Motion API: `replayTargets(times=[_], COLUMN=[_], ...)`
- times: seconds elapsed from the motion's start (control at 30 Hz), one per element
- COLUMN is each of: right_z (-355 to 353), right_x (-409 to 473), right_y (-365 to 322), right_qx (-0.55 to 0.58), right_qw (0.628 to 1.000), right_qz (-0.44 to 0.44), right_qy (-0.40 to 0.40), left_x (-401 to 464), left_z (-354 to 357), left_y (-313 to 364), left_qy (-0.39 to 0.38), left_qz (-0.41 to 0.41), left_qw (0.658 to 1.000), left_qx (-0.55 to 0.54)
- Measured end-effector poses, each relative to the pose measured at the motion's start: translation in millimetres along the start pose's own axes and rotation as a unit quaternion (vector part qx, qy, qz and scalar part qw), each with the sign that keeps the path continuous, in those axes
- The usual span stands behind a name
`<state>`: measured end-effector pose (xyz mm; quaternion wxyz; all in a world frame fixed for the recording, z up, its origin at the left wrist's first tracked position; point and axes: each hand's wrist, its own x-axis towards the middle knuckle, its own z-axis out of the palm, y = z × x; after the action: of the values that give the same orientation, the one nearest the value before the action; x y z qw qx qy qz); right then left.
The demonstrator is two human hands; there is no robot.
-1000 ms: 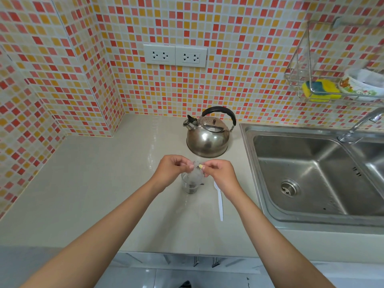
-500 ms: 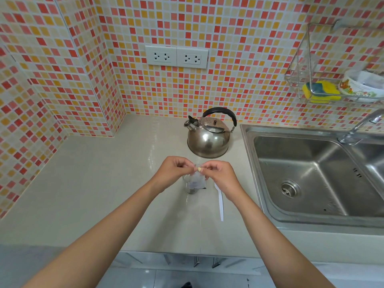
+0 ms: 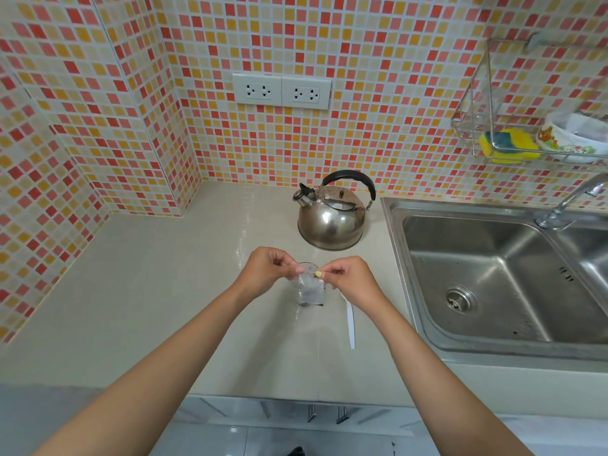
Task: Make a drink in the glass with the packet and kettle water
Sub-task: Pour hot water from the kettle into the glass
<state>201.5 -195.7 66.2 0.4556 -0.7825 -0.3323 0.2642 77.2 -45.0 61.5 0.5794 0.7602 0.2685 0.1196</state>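
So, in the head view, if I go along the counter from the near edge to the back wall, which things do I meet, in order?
White spoon → glass, with both hands holding the packet over it → kettle → wall sockets.

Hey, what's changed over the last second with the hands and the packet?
Very little. Both hands, left hand and right hand, keep pinching the packet over the glass; it now hangs slightly lower. The kettle and white spoon stayed put.
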Motion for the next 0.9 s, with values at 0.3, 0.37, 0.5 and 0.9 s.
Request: replayTargets(times=[0.3, 0.37, 0.5, 0.9], right_z=[4.3, 5.4, 6.6, 8.2], right_x=[-4.5, -4.4, -4.1, -15.1], right_y=[-4.0, -4.5, -3.3, -4.8], right_qx=[0.045, 0.04, 0.001, 0.064], right_qw=[0.998, 0.998, 0.999, 0.996], right_qz=[0.005, 0.002, -0.013, 0.044], right_qy=[0.038, 0.04, 0.042, 0.033], left_x=[-8.2, -9.8, -8.1, -17.7], left_z=[4.0, 7.4, 13.2, 7.3], left_y=[0.5, 0.1, -0.9, -9.7], left_qy=[-0.019, -0.008, 0.004, -0.024], left_qz=[0.035, 0.042, 0.05, 0.033], left_qw=[0.999, 0.999, 0.999, 0.999], left_qx=[-0.005, -0.013, 0.005, -0.031])
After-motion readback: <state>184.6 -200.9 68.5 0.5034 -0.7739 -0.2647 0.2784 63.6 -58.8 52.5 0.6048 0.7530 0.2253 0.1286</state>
